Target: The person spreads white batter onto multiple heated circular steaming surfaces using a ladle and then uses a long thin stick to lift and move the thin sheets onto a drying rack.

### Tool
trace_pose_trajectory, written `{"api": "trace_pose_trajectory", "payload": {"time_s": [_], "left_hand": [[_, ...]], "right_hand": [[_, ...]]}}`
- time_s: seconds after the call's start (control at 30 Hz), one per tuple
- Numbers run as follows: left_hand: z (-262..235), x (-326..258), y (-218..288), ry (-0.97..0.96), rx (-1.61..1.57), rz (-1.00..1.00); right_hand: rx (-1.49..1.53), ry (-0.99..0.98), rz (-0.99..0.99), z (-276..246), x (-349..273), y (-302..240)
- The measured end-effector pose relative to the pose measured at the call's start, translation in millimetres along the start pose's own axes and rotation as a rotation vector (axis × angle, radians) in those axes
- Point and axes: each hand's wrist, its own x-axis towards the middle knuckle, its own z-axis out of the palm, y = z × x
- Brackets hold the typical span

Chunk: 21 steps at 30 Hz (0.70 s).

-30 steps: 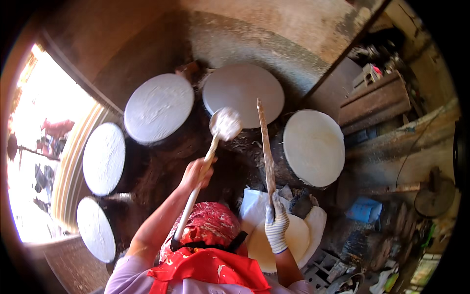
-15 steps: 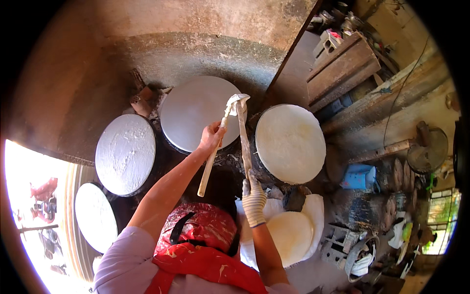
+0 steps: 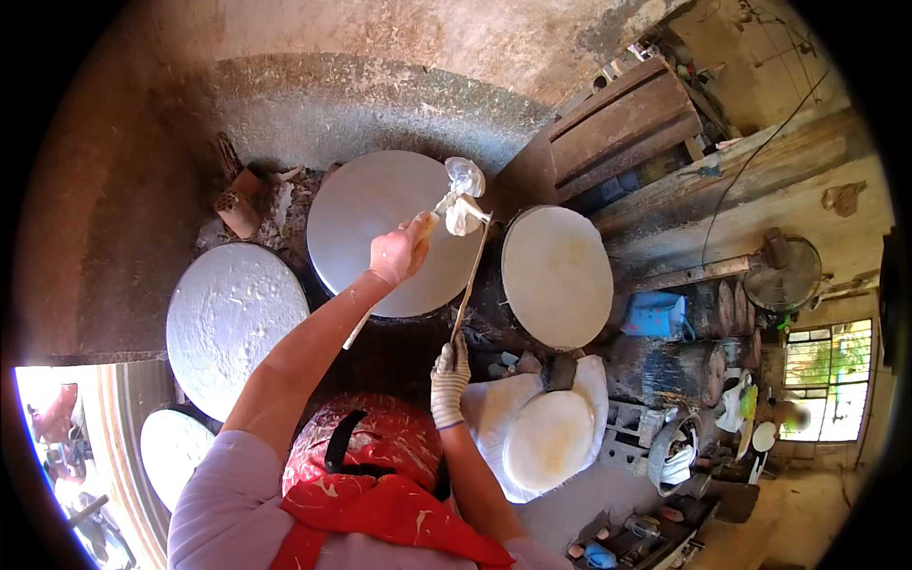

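Note:
My left hand [image 3: 399, 249], bare, is wrapped round the pale handle of a batter-smeared ladle [image 3: 465, 176]. The ladle's shiny head hangs over the right part of a large round griddle [image 3: 370, 223] with a smooth pale surface. In a striped work glove, my right hand [image 3: 450, 380] grips a thin wooden stick [image 3: 468, 285] pointing up and away from me. A white, doughy lump [image 3: 463, 217] sits between the stick's tip and the ladle; I cannot tell which one carries it.
A white-topped round griddle [image 3: 556, 275] stands right; a bumpy white one [image 3: 236, 323] and another [image 3: 176, 456] stand left. Round flat sheets [image 3: 549, 442] lie on white cloth [image 3: 489, 404] near my right arm. Bricks [image 3: 237, 211], a blue container [image 3: 655, 314] and a wall [image 3: 380, 90] surround them.
The ladle's metal head now shows beyond the white lump, where before the lump covered the meeting tools. Its handle has tipped more toward the right. The whole view has shifted slightly.

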Motion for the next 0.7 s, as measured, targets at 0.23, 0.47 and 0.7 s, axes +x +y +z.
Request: {"api": "trace_pose_trajectory", "payload": {"time_s": [0.23,0.47,0.7], "left_hand": [[-19,19,-46,-0.018,0.005,-0.132],[-20,4,-84,0.004,-0.034,-0.265],[-29,-1,-89,-0.021,-0.024,-0.401]], "right_hand": [[0.014,0.062,-0.140,94,41,-52],[-0.158,-0.036,-0.223,142,99,-84],[-0.236,0.021,-0.136,104,68,-47]]}}
